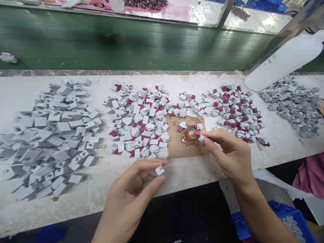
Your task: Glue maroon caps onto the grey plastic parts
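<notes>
Between the thumb and fingers of my left hand is a small grey plastic block with a notch. My right hand pinches a small grey and dark-red plastic part over a brown cardboard piece. Its red end is at a round dish of shiny liquid; whether it touches the liquid I cannot tell. Two similar grey and red parts lie on the cardboard around the dish. Left of the cardboard spreads a pile of grey and red pieces.
Loose grey blocks cover the left of the white table. More grey and red parts lie at the right, beside flat grey pieces and a white plastic bottle. Behind runs a green conveyor belt; a blue crate stands low right.
</notes>
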Demonstrator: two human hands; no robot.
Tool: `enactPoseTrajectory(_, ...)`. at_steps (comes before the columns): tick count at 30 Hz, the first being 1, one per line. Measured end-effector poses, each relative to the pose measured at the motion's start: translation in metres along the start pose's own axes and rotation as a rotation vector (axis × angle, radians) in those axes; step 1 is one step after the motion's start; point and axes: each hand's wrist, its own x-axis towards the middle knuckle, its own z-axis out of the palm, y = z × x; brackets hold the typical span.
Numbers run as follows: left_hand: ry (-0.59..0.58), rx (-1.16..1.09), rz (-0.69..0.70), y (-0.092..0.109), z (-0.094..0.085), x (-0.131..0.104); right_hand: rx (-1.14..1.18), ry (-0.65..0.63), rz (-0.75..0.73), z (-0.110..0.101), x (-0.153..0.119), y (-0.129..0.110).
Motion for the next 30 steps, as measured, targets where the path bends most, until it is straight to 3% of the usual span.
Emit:
enactPoseTrajectory(5, -0.060, -0.284, -0.026, 0.014, 0.022, 0.025, 0.191, 0.068, 0.083, -0.002, 0.000, -0.010)
enactPoseTrajectory(9, -0.146, -0.382, -0.014, 0.023, 0.036, 0.042, 0.354, 0.028, 0.113, 0.001, -0.001, -0.021)
enactPoseTrajectory(21, -0.224, -0.446, 0.025, 0.035, 0.056, 0.060, 0.534, -0.100, 0.251, 0.013, 0.007, -0.024)
enactPoseTrajectory(26, -0.247, -0.446, 0.045, 0.035, 0.058, 0.061, 0.507, -0.089, 0.241, 0.011, 0.006, -0.025)
enactPoseTrajectory(30, -0.255, -0.376, 0.091, 0.039, 0.055, 0.061, 0.435, -0.155, 0.192, 0.004, 0.010, -0.031)
